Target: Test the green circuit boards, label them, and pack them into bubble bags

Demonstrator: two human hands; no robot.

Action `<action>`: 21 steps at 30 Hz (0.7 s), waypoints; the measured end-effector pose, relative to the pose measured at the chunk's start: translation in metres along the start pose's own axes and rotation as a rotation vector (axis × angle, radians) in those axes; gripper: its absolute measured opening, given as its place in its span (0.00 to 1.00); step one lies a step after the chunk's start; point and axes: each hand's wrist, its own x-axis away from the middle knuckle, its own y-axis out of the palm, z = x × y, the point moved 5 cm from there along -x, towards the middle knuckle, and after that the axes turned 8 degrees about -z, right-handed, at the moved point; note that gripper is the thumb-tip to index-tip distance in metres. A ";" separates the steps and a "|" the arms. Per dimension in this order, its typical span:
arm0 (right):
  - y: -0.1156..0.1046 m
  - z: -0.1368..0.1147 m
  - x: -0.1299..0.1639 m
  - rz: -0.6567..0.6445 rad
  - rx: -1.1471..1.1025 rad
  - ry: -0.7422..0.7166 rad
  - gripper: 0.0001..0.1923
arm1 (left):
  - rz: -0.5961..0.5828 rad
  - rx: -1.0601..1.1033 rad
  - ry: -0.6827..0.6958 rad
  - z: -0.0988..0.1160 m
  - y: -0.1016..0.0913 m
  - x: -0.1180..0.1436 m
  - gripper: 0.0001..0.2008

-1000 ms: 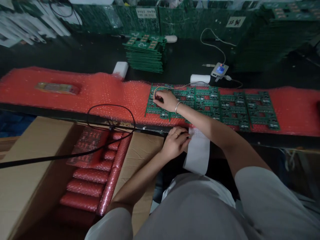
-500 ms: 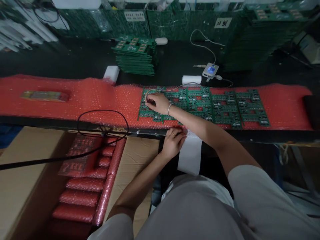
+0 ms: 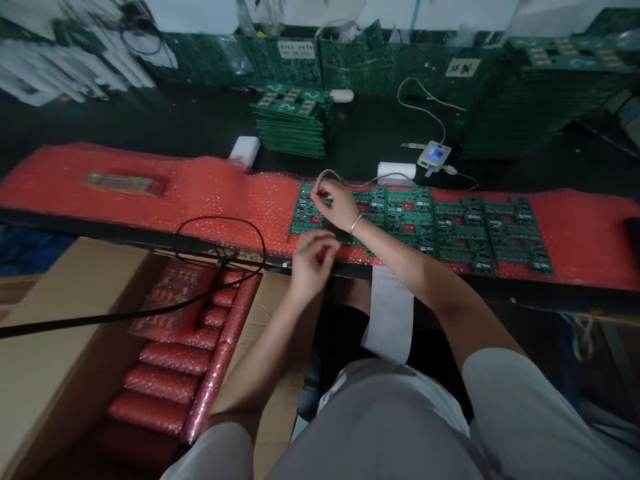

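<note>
Several green circuit board panels (image 3: 463, 233) lie in a row on red bubble wrap (image 3: 220, 193). Over the leftmost panels, my right hand (image 3: 339, 205) pinches the end of thin coloured wires (image 3: 327, 172). These wires run back towards a small white USB device with a lit display (image 3: 434, 155). My left hand (image 3: 310, 263) is at the front edge of the leftmost panel, thumb and fingers curled together. Whatever it may hold is too small to make out. Below my right forearm, a white label strip (image 3: 391, 313) hangs over the table edge.
A stack of green boards (image 3: 293, 127) and a white box (image 3: 245, 152) stand behind the wrap. A taller stack (image 3: 545, 100) rises at right. On the left, an open carton (image 3: 95, 307) holds red bubble-wrapped bundles (image 3: 165, 380), with a black cable (image 3: 165, 307) crossing above it.
My left hand has moved from the label strip leftwards and up to the front of the leftmost panel. My right hand has lifted slightly towards the panel's back with the wires. The camera view has shifted.
</note>
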 end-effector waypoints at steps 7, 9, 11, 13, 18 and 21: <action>-0.002 0.028 -0.002 0.140 -0.040 0.148 0.05 | -0.049 -0.153 -0.237 -0.097 -0.058 -0.098 0.04; -0.001 0.028 -0.001 0.141 -0.036 0.141 0.05 | -0.134 -0.171 -0.222 -0.109 -0.051 -0.114 0.05; 0.000 0.028 0.000 0.135 -0.025 0.141 0.05 | -0.214 -0.196 -0.194 -0.114 -0.042 -0.124 0.05; 0.000 0.027 0.000 0.132 -0.017 0.140 0.05 | -0.271 -0.233 -0.169 -0.116 -0.037 -0.130 0.04; -0.001 0.026 0.001 0.157 -0.035 0.127 0.05 | -0.352 -0.370 -0.159 -0.115 -0.032 -0.134 0.08; -0.001 0.026 0.001 0.158 -0.036 0.141 0.04 | -0.370 -0.424 -0.166 -0.114 -0.030 -0.134 0.09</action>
